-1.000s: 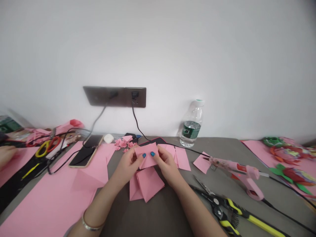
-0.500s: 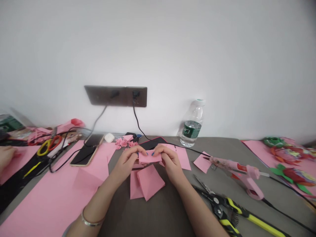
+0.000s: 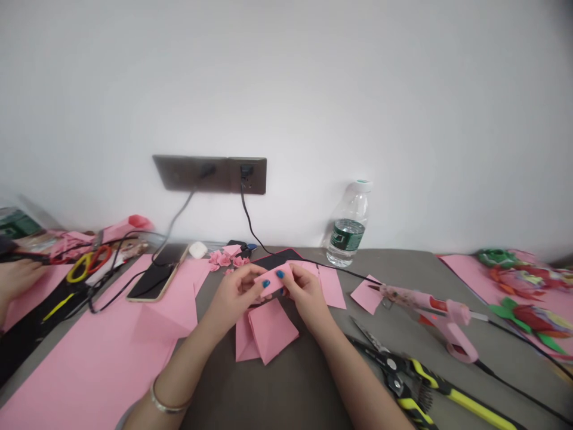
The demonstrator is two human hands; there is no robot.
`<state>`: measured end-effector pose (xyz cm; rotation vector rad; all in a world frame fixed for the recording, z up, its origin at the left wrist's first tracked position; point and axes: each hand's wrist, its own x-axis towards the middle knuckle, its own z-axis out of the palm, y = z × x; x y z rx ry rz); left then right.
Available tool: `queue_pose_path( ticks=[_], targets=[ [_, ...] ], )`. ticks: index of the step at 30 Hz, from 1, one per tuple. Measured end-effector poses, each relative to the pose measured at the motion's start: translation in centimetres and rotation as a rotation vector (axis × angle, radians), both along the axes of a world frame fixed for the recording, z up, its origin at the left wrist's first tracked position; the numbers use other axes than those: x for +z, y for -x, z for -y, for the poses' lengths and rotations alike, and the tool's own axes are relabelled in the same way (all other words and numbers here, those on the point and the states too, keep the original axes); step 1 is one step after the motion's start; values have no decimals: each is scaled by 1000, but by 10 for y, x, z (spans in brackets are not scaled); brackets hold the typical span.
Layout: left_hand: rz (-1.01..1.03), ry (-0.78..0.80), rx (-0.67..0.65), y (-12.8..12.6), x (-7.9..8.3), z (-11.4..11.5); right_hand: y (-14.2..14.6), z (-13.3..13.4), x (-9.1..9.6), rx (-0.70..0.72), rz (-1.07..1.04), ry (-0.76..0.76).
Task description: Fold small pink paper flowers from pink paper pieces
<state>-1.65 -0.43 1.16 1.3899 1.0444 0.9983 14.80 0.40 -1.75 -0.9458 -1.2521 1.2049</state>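
A small folded piece of pink paper (image 3: 273,280) is held up between both hands, over the grey table. My left hand (image 3: 237,292) pinches its left end, thumb on the near face. My right hand (image 3: 307,294) grips the right end, also with the thumb in front; most of the other fingers are hidden behind. Just below lie pink paper squares (image 3: 274,331), overlapping and creased. Behind the hands is a dark flat object with a red edge (image 3: 268,260), partly covered. Small pink paper flowers (image 3: 221,258) sit beyond my left hand.
Large pink sheets (image 3: 98,358) and a phone (image 3: 159,272) lie left. A co-worker's hand (image 3: 20,280) rests far left near scissors (image 3: 80,267). On the right are a pink glue gun (image 3: 447,322) with a cable, yellow-black shears (image 3: 394,364) and a water bottle (image 3: 347,230).
The folded paper has tilted, its right end now higher, and my thumbs have shifted onto its near face. At far left, the co-worker's hand has moved right and lies flatter.
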Motion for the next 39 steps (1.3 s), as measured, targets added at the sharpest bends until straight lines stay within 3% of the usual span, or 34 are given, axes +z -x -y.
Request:
queue_pose_path(
  ticks=[6, 12, 19, 33, 39],
  targets=[
    [-104, -18, -28, 4, -1, -3, 4, 2, 3, 12, 26, -38],
    [-80, -60, 30, 5, -2, -4, 6, 1, -1, -18, -26, 30],
    [-172, -39, -113, 3, 0, -1, 5, 2, 2, -32, -10, -29],
    [-228, 19, -46, 4, -4, -2, 7, 7, 3, -4, 83, -102],
    [-219, -59, -18, 3, -3, -1, 7, 7, 1, -9, 116, -135]
  ],
)
